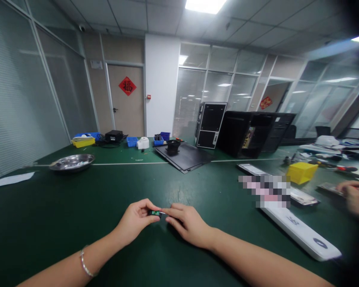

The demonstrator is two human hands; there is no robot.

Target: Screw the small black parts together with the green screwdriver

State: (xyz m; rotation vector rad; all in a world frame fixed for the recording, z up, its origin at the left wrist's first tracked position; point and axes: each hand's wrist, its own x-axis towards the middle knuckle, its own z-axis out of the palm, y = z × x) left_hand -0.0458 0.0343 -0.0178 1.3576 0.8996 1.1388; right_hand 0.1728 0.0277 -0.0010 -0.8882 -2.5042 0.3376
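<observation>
My left hand (137, 219) pinches a small black part (154, 213) with a green circuit face between thumb and fingers, just above the green table. Close on its right is my right hand (188, 224), its fingertips bent in against the part's edge. A thin, pale, metallic-looking sliver (162, 213) shows at those fingertips, too small to name. A bracelet (85, 261) circles my left wrist.
A steel bowl (72, 162) stands at the left, and a black panel (184, 156) lies ahead. Computer cases (212, 124) stand behind it. On the right are a long white device (299, 227), a yellow bin (302, 172) and another person's hand (357, 198).
</observation>
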